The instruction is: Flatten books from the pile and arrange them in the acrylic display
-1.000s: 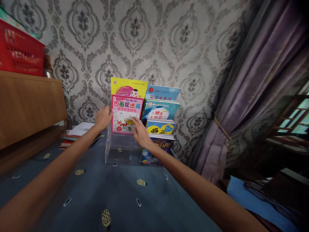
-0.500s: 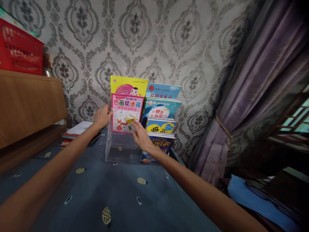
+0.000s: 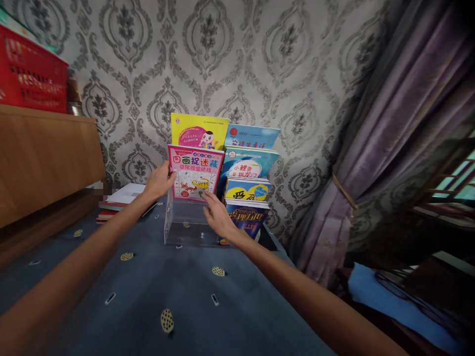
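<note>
A pink picture book (image 3: 196, 170) with Chinese lettering and animal drawings stands in the left column of a clear acrylic stand (image 3: 185, 232). My left hand (image 3: 160, 181) is closed on its left edge, fingertips curled round the side. At its lower right corner, the fingers of my right hand (image 3: 218, 216) are bent against the cover; the far side of that grip is hidden. Behind it rises a yellow book (image 3: 200, 129). The right column holds a light blue book (image 3: 252, 136), a teal book (image 3: 250, 163), a blue-and-yellow book (image 3: 247, 189) and a dark blue book (image 3: 248, 217).
Left of the stand lies a stack of books and papers (image 3: 124, 194) on the blue patterned cloth (image 3: 144, 296). A wooden cabinet (image 3: 48, 158) with a red basket (image 3: 33, 74) stands at left. A purple curtain (image 3: 334, 207) hangs at right, before patterned wallpaper.
The pink book's top has tipped toward me, and more of the yellow book shows behind it. My right hand has slid down to the book's lower edge; the left stays at its side.
</note>
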Demonstrator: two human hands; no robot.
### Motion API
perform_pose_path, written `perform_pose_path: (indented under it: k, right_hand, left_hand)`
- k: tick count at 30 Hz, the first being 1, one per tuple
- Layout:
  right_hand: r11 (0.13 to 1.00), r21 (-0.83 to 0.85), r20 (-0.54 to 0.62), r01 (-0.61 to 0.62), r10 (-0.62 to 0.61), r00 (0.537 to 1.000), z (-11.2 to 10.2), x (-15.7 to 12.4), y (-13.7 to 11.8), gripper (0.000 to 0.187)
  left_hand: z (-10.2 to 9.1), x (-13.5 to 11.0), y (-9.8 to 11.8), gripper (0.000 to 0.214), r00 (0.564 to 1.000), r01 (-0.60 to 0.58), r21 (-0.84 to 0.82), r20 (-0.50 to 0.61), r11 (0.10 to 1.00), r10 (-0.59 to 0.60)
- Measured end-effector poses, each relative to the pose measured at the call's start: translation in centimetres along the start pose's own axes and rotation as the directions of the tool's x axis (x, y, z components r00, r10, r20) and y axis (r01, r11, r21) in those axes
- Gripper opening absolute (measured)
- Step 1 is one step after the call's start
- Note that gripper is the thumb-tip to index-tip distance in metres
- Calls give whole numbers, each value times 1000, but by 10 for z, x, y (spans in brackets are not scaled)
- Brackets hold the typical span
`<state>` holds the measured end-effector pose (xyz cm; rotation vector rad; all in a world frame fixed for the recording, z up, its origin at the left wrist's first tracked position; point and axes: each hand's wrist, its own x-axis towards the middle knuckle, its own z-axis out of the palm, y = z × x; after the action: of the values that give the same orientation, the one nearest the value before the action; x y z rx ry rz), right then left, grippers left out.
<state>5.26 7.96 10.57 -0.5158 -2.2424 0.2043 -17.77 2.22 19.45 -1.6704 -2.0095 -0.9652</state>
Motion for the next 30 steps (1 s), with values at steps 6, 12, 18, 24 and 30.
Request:
perform_pose_path:
  k: [6, 12, 18, 24, 30]
  right_hand:
    - [998, 29, 27, -50, 49, 998, 9, -26, -3, 53]
    - [997, 35, 56, -65, 63, 996, 16, -49, -4, 50]
    - [990, 104, 84, -97, 88, 993, 33, -82, -16, 47]
    - [979, 139, 164, -151, 128, 978, 54, -150, -25, 46]
    - [972, 90, 200, -216, 195, 960, 59, -177, -30, 41]
  left_hand:
    - [0, -11, -2, 26, 1000, -17, -22, 13, 1000, 17]
    - [3, -17, -4, 24, 999, -41, -74, 5, 996, 42]
    - [15, -33, -10, 37, 995, -85, -209, -77, 974, 71]
    - [44, -93, -71, 34, 997, 77, 56, 3, 995, -78]
    - [51, -108, -143, 50, 969, 224, 220, 56, 949, -242]
